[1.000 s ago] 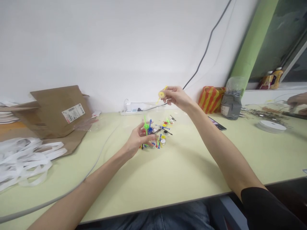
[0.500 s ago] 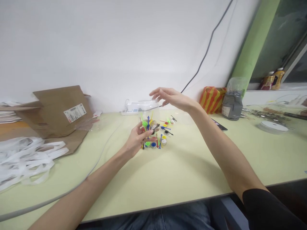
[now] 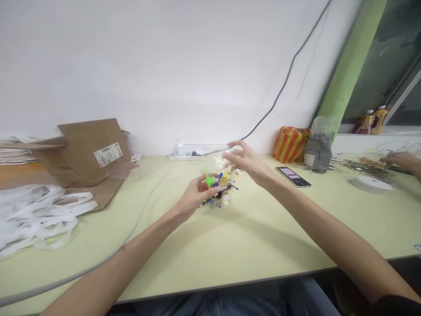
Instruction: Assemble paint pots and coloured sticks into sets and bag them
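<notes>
My left hand [image 3: 194, 193] is closed around several small plastic spinners [image 3: 209, 180] with arrow pointers, in green, blue, yellow, red and black. A black arrow [image 3: 234, 187] sticks out to the right past the thumb. More coloured pieces [image 3: 225, 201] show below and behind this hand, partly hidden by it. To the right and a little higher, my right hand [image 3: 248, 161] hovers with fingers spread and curved, apart from the left hand. Something clear like thin plastic shows faintly by its fingertips; whether they touch it I cannot tell.
A phone [image 3: 293, 176], a grey bag [image 3: 317, 151] and a striped bag [image 3: 289, 144] stand right. At left are a cardboard box [image 3: 88, 153], white straps [image 3: 39, 215] and a grey cable [image 3: 128, 237]. Another person's hand [image 3: 403, 160] is at far right, near a white reel [image 3: 373, 183].
My right hand has come down and slightly right from above the clear plastic. My left hand has shifted a little right and lower with the spinners. Another person's hand has appeared at far right.
</notes>
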Tool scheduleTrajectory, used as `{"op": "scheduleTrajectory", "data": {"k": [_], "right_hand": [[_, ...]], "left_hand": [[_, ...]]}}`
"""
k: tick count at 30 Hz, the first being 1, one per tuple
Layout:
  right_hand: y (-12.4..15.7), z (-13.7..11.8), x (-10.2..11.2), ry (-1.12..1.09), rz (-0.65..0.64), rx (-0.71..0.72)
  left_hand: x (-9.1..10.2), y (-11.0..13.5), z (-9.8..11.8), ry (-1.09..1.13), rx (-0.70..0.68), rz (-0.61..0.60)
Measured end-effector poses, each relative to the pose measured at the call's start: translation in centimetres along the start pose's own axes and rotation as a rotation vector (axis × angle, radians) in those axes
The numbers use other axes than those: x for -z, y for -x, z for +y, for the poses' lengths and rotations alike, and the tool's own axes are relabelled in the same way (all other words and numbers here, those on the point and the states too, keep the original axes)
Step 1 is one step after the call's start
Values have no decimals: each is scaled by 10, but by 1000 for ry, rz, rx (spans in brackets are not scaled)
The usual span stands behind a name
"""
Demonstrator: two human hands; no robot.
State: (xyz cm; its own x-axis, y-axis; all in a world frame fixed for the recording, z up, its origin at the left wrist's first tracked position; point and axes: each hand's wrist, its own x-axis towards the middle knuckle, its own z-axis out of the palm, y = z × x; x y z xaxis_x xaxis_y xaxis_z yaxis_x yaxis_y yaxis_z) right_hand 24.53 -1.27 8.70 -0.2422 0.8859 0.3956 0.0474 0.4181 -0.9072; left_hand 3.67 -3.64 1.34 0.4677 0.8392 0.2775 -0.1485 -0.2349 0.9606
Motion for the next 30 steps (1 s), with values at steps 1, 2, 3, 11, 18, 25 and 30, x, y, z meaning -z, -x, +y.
{"op": "scheduleTrajectory", "data": {"k": [1, 2, 3, 11, 18, 25, 30], "right_hand": [[9, 4, 1, -27, 28, -45], [16, 9, 2, -47, 25, -75], [21, 15, 4, -64, 4, -88], [42, 52, -9, -140, 37, -41], [55, 48, -21, -227, 163, 38], [54, 48, -14, -162, 300, 124], [54, 46, -14, -77, 315, 99]], "left_hand": [[-3, 1, -1, -2, -9, -14], [-6, 1, -1, -1, -18, -27], [-10, 2, -2, 0, -21, -44], [-18, 5, 0, -260, -5, 67], [-17, 6, 4, -337, -182, 228], [-13, 2, 2, -203, -149, 220], [-11, 2, 3, -199, -197, 239]]}}
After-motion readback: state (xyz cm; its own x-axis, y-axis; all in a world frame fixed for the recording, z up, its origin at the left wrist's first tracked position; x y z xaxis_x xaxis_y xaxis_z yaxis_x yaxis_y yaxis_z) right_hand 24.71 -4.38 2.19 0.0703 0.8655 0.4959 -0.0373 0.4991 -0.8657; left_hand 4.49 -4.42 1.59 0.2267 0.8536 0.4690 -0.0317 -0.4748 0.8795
